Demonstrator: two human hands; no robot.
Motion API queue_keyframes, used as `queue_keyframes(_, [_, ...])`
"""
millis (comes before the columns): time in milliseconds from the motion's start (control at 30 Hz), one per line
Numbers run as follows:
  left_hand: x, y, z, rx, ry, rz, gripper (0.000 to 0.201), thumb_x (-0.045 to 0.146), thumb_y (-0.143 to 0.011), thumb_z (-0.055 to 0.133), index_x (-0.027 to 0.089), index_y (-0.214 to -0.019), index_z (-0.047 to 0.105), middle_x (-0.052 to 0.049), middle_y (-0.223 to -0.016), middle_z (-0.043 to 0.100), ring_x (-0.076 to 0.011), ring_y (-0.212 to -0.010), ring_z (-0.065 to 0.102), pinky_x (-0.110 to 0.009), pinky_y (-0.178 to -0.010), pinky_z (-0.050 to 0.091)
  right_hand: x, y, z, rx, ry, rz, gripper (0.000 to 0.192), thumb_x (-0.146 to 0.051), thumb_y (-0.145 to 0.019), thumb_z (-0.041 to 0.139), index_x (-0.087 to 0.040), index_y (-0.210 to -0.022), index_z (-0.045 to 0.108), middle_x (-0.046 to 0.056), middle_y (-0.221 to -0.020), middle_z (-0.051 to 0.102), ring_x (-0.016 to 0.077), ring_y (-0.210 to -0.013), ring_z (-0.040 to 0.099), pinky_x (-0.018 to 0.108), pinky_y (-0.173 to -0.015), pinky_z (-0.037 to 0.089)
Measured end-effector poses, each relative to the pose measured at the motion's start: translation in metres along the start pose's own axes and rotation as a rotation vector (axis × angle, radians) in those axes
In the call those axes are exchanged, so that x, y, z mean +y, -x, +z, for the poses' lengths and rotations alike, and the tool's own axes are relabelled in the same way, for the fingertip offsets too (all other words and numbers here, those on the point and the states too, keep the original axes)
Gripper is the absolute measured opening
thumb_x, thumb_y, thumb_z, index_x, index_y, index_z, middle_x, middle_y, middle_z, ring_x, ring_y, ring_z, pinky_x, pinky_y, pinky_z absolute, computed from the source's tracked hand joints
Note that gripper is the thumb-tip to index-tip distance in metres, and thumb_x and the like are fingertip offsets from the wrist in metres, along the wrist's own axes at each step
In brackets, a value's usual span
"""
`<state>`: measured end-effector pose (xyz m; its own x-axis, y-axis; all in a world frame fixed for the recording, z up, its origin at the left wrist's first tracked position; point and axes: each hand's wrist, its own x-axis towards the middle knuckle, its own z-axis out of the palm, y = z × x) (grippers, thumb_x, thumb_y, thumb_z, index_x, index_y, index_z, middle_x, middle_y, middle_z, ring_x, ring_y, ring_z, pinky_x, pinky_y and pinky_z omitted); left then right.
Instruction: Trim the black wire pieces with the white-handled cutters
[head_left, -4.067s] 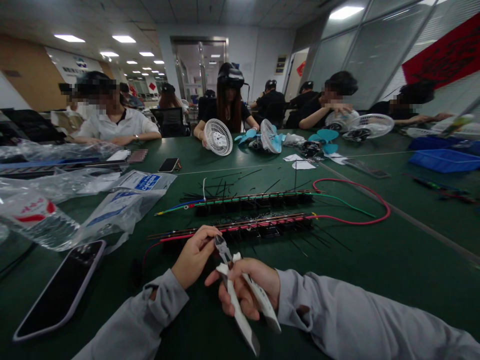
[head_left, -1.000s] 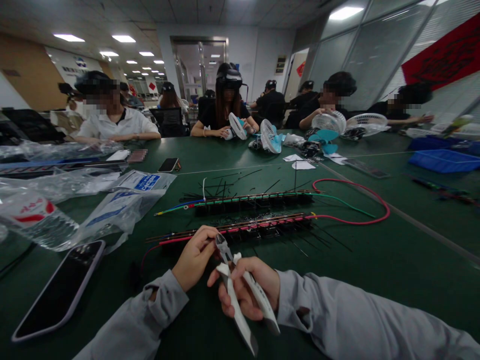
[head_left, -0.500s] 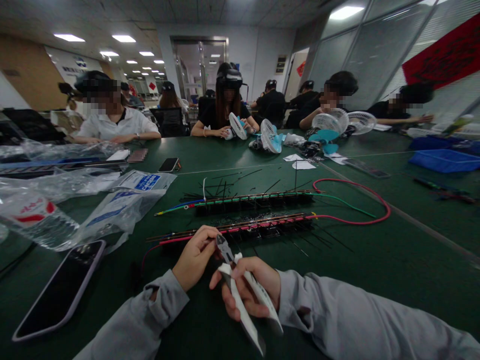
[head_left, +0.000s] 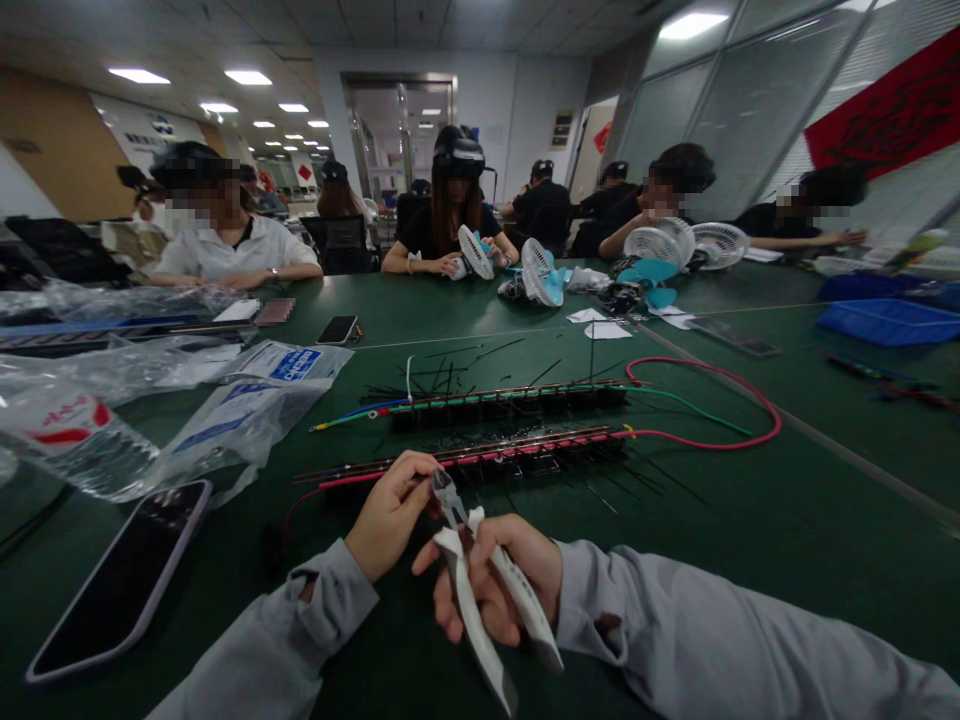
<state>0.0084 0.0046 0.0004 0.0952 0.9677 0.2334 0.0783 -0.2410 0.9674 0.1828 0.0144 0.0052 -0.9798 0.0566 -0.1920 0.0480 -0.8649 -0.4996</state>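
My right hand (head_left: 504,575) grips white-handled cutting pliers (head_left: 480,590), their metal jaws pointing up toward my left hand. My left hand (head_left: 390,512) pinches something small at the near end of a long black strip with a red wire (head_left: 487,457); what it pinches is too small to tell. The pliers' jaws sit right beside my left fingertips. A second strip with green and blue wires (head_left: 502,402) lies parallel behind the first. Thin black cable ties lie scattered around both strips.
A phone (head_left: 120,580) lies face up at near left, beside several plastic bags (head_left: 225,415). A red wire loop (head_left: 720,400) curls at right. Blue trays (head_left: 889,320) sit at far right. Other people across the green table (head_left: 750,520) handle small white fans (head_left: 540,270).
My hands and the pliers have barely shifted. Across the table, people have turned and moved their fans.
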Motion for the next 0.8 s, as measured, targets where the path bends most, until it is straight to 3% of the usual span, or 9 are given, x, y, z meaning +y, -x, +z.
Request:
queue_keyframes(133, [-0.0004,-0.0009,-0.0010,0.029,-0.065,0.055,0.015,0.028,-0.085,0.050,0.017,-0.085,0.060,-0.006,-0.095,0.052,-0.0182,-0.087,0.053,-0.029,-0.071,0.049,-0.0005,-0.0015,0.0031,0.007,-0.015,0.029,0.058,-0.025,-0.060,0.037,-0.009,-0.115,0.046,0.016,-0.105,0.060,0.0253,-0.091,0.061,0.024,-0.054,0.048])
queue_keyframes(300, [-0.0015,-0.0010,-0.0009,0.027,-0.062,0.056,0.014,0.026,-0.086,0.049,0.017,-0.086,0.059,-0.006,-0.095,0.052,-0.0176,-0.087,0.053,-0.028,-0.071,0.048,-0.0013,-0.0004,0.0045,0.044,-0.028,0.004,0.058,-0.025,-0.061,0.038,-0.010,-0.116,0.046,0.017,-0.111,0.058,0.0245,-0.092,0.061,0.025,-0.060,0.048])
queue_keyframes(800, [-0.0006,-0.0011,-0.0010,-0.008,-0.075,0.027,0.017,0.028,-0.086,0.049,0.016,-0.082,0.061,-0.007,-0.097,0.050,-0.0170,-0.084,0.054,-0.028,-0.069,0.049,-0.0007,-0.0020,-0.0012,0.050,-0.026,0.029,0.058,-0.026,-0.063,0.038,-0.009,-0.118,0.044,0.014,-0.100,0.062,0.0241,-0.091,0.061,0.025,-0.057,0.048])
